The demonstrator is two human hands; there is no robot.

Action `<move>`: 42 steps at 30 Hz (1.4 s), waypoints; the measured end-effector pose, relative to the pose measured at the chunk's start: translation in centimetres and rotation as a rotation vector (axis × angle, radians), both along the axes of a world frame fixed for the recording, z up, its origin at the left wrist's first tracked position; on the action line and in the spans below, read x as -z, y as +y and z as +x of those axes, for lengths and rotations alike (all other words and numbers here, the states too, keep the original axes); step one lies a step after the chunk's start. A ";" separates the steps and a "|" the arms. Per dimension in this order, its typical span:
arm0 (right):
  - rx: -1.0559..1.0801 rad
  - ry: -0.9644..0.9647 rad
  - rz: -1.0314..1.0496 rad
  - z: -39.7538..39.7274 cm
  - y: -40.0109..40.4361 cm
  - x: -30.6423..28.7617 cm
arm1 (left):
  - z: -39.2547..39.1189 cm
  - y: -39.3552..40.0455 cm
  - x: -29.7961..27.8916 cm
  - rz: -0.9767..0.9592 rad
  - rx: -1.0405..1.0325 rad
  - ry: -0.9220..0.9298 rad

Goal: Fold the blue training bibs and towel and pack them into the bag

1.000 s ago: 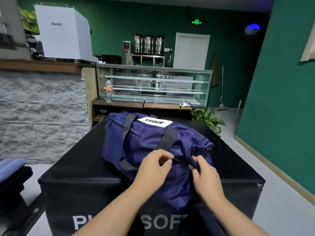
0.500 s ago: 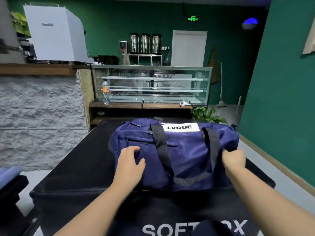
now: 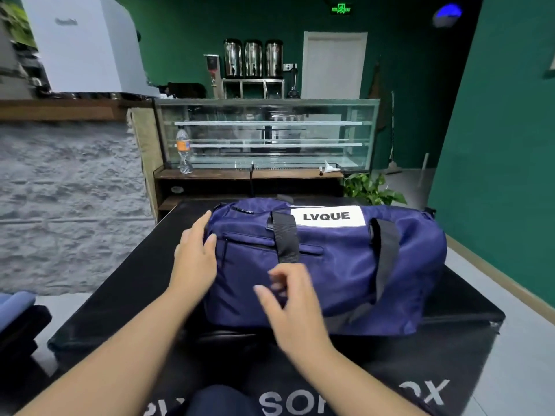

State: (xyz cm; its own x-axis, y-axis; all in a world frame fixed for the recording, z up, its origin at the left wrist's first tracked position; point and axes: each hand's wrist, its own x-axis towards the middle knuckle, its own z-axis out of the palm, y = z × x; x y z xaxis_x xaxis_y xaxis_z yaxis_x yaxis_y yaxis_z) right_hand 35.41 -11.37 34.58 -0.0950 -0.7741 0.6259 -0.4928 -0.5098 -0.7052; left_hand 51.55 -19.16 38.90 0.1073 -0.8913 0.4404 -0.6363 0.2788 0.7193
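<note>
Plainly the bag (image 3: 327,265) lies lengthwise on the black soft box (image 3: 120,295), its zips looking closed and no bibs or towel visible outside it, so packing seems finished or nearly so. The left hand (image 3: 195,259) rests with straight fingers against the bag's left end; the right hand (image 3: 291,307) hovers, blurred, in front of the bag's near face, fingers loosely spread and holding nothing. A careless shove at that left end could slide the bag toward the box's right edge, since the nylon looks slick, and the folded contents could slump inside. Half a second ago the right hand gripped the bag's right end and the left lay flat on the bag's front; now both have let go and shifted leftward.
</note>
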 end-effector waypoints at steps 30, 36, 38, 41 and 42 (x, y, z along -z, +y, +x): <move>0.421 0.301 0.381 -5.2 -2.6 -4.0 | 0.8 0.6 -2.6 0.007 -0.143 -0.204; 0.384 0.303 0.323 -9.4 -1.0 -4.7 | 0.8 0.9 -2.6 0.024 -0.147 -0.233; 0.324 0.213 0.184 -10.4 -1.3 -5.5 | 0.9 1.1 -2.4 0.047 -0.120 -0.173; 0.440 0.391 -0.028 -12.6 -2.5 -6.7 | 1.0 0.8 -2.3 0.086 -0.063 -0.152; 0.465 0.490 -0.062 -13.4 -3.2 -6.8 | 1.0 0.5 -2.3 0.056 -0.055 -0.198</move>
